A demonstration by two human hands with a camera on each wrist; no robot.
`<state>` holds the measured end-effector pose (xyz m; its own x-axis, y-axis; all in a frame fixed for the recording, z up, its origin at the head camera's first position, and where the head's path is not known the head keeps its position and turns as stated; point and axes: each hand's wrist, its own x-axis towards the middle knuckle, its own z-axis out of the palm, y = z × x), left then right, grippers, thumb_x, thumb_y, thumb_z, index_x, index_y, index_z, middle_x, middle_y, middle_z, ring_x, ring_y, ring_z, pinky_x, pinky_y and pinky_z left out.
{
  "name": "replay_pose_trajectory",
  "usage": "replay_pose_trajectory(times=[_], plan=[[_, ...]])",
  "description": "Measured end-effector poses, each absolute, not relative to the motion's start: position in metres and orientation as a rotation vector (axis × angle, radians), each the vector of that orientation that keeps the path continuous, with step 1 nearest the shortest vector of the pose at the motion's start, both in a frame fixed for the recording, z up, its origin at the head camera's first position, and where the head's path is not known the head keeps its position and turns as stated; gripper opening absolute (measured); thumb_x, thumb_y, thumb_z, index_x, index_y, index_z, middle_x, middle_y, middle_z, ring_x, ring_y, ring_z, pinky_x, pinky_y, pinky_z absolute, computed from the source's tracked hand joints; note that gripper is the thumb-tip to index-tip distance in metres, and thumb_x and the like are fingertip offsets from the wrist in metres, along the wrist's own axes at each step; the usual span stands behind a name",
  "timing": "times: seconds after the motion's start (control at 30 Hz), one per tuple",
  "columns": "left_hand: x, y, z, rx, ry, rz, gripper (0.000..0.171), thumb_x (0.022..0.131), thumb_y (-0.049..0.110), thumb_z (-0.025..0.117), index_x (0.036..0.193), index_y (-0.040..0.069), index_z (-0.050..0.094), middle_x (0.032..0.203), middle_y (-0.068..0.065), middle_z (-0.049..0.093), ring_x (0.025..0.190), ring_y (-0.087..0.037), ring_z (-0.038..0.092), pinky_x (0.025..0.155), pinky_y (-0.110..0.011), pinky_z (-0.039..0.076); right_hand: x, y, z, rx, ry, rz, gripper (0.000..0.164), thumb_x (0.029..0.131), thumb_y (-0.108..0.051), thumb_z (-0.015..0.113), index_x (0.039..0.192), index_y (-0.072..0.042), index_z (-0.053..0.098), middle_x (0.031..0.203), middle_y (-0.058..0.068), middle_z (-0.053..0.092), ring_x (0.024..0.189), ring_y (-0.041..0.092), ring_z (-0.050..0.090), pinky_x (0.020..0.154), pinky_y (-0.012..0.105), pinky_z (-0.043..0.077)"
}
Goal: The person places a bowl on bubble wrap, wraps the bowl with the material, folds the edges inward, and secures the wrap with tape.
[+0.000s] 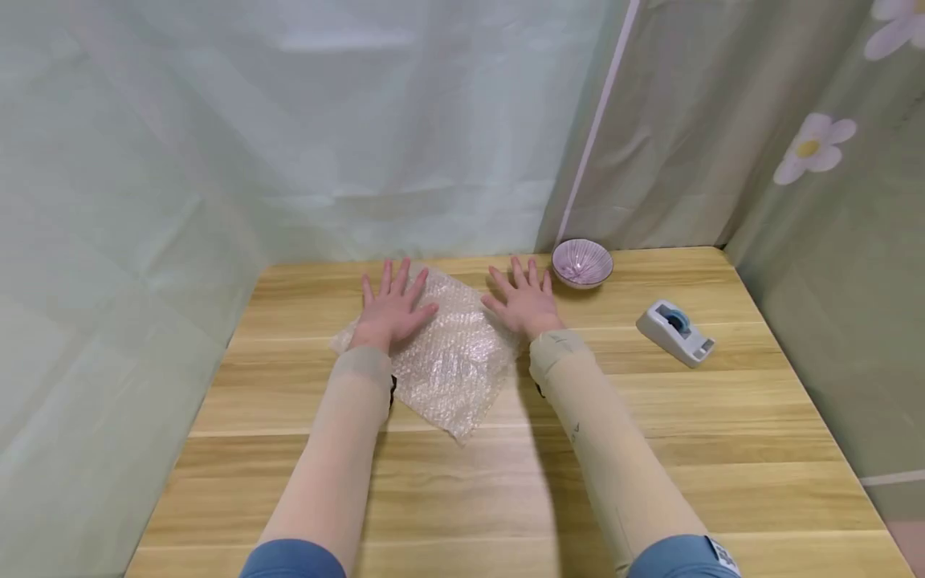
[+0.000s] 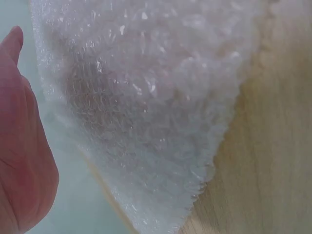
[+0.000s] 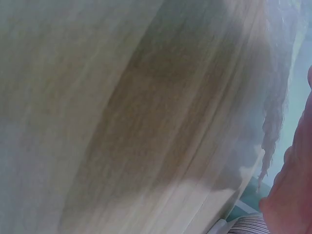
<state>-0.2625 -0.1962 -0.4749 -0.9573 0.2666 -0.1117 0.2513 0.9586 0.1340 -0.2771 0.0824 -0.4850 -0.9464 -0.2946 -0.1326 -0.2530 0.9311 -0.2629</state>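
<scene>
A sheet of clear bubble wrap (image 1: 455, 361) lies on the wooden table, turned so that one corner points toward me. My left hand (image 1: 393, 311), fingers spread and straight, is over its left part. Fingers splayed as well, my right hand (image 1: 526, 303) is at the sheet's right edge. In the left wrist view the bubble wrap (image 2: 146, 107) fills the middle, with the left palm (image 2: 24, 156) along the left side. The right wrist view shows part of the right hand (image 3: 290, 190) beside the bubble wrap's edge (image 3: 275, 107).
A purple striped bowl (image 1: 581, 263) stands at the table's back edge, just right of my right hand. Farther right sits a grey tape dispenser (image 1: 675, 332) with a blue roll core. Pale curtains (image 1: 405, 144) hang behind and beside the wooden table (image 1: 462, 498).
</scene>
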Motion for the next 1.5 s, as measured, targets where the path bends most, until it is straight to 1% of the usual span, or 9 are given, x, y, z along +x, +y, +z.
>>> replay_pose_trajectory(times=[0.13, 0.3, 0.5, 0.73, 0.83, 1.0, 1.2, 1.37, 1.5], plan=[[-0.27, -0.2, -0.484, 0.396, 2.937, 0.148, 0.083, 0.096, 0.073, 0.026, 0.16, 0.029, -0.001, 0.164, -0.008, -0.021, 0.146, -0.038, -0.026, 0.106, -0.071, -0.02, -0.278, 0.081, -0.487, -0.407, 2.92, -0.361, 0.069, 0.1, -0.067, 0.026, 0.16, -0.037, 0.009, 0.166, 0.009, -0.012, 0.149, 0.041, -0.015, 0.117, 0.062, -0.01], [-0.275, -0.201, -0.491, 0.392, 2.944, 0.12, 0.082, 0.094, 0.076, 0.021, 0.159, 0.032, -0.004, 0.164, -0.006, -0.021, 0.146, -0.037, -0.026, 0.105, -0.072, -0.02, -0.282, 0.082, -0.494, -0.398, 2.907, -0.335, 0.07, 0.098, -0.069, 0.024, 0.159, -0.039, 0.006, 0.166, 0.009, -0.012, 0.148, 0.039, -0.019, 0.116, 0.061, -0.012], [-0.281, -0.202, -0.502, 0.388, 2.949, 0.084, 0.082, 0.092, 0.079, 0.015, 0.158, 0.036, -0.009, 0.165, -0.005, -0.02, 0.146, -0.035, -0.026, 0.105, -0.067, -0.025, -0.287, 0.085, -0.503, -0.387, 2.907, -0.334, 0.071, 0.099, -0.069, 0.024, 0.159, -0.04, 0.003, 0.166, 0.008, -0.013, 0.148, 0.038, -0.02, 0.115, 0.061, -0.014], [-0.268, -0.198, -0.485, 0.404, 2.963, 0.179, 0.079, 0.098, 0.069, 0.027, 0.161, 0.028, 0.002, 0.165, -0.007, -0.016, 0.146, -0.034, -0.026, 0.109, -0.069, -0.018, -0.289, 0.085, -0.504, -0.373, 2.903, -0.329, 0.071, 0.098, -0.071, 0.024, 0.159, -0.042, 0.002, 0.167, 0.008, -0.011, 0.148, 0.038, -0.019, 0.116, 0.061, -0.012], [-0.266, -0.196, -0.48, 0.409, 2.964, 0.266, 0.078, 0.099, 0.066, 0.03, 0.161, 0.026, 0.005, 0.165, -0.007, -0.017, 0.147, -0.035, -0.024, 0.109, -0.069, -0.018, -0.288, 0.085, -0.504, -0.381, 2.883, -0.322, 0.07, 0.098, -0.07, 0.022, 0.158, -0.042, 0.0, 0.166, 0.009, -0.011, 0.148, 0.038, -0.019, 0.117, 0.06, -0.011], [-0.27, -0.192, -0.482, 0.399, 2.952, 0.389, 0.075, 0.1, 0.064, 0.032, 0.161, 0.028, 0.011, 0.166, -0.008, -0.009, 0.149, -0.037, -0.016, 0.109, -0.067, -0.019, -0.279, 0.085, -0.492, -0.445, 2.843, -0.369, 0.07, 0.101, -0.064, 0.023, 0.16, -0.034, 0.003, 0.166, 0.015, -0.005, 0.148, 0.042, -0.014, 0.117, 0.063, -0.007], [-0.267, -0.197, -0.48, 0.411, 2.903, 0.433, 0.075, 0.099, 0.066, 0.03, 0.16, 0.023, 0.019, 0.167, -0.012, -0.002, 0.15, -0.036, -0.01, 0.114, -0.065, -0.012, -0.262, 0.083, -0.487, -0.63, 2.801, -0.41, 0.074, 0.101, -0.055, 0.042, 0.159, -0.013, 0.023, 0.164, 0.021, 0.011, 0.149, 0.045, 0.0, 0.119, 0.061, 0.005], [-0.258, -0.207, -0.478, 0.432, 2.874, 0.477, 0.074, 0.101, 0.061, 0.034, 0.16, 0.019, 0.017, 0.166, -0.012, -0.007, 0.15, -0.038, -0.01, 0.115, -0.065, -0.008, -0.239, 0.083, -0.489, -0.733, 2.823, -0.427, 0.084, 0.098, -0.053, 0.053, 0.159, -0.008, 0.017, 0.164, 0.023, 0.006, 0.149, 0.045, -0.005, 0.12, 0.06, 0.005], [-0.249, -0.214, -0.478, 0.488, 2.86, 0.497, 0.073, 0.102, 0.055, 0.038, 0.16, 0.016, 0.016, 0.165, -0.011, -0.01, 0.149, -0.037, -0.014, 0.113, -0.067, -0.009, -0.214, 0.082, -0.492, -0.752, 2.839, -0.431, 0.089, 0.097, -0.054, 0.056, 0.159, -0.006, 0.013, 0.164, 0.023, -0.001, 0.149, 0.044, -0.009, 0.12, 0.059, 0.004]])
